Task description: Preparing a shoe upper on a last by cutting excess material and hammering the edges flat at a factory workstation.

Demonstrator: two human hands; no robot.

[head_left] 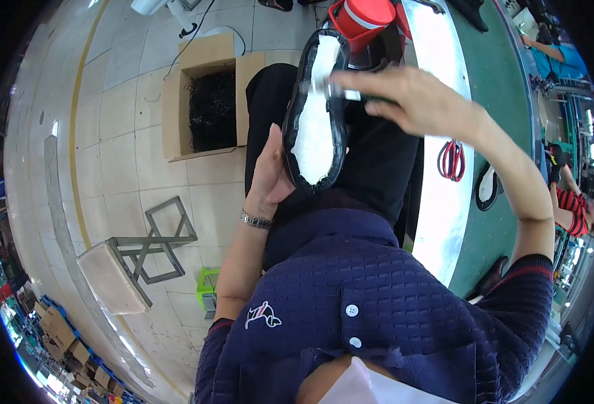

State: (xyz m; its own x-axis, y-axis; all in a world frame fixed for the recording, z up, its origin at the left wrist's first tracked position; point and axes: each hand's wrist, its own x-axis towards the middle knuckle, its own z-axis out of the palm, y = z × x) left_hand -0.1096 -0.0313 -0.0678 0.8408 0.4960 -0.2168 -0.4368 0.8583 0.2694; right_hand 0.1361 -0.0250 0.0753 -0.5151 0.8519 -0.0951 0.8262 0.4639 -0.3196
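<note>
Currently left hand (268, 176) cups black shoe upper (314, 111), white insole facing up; right hand (404, 94) pinches small tool, grip narrow. Keep upper steady, strokes even.

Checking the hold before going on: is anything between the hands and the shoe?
Nothing visible. The left hand cups the black shoe from its left side, and the right hand lies across its white underside, both touching it directly.
</note>
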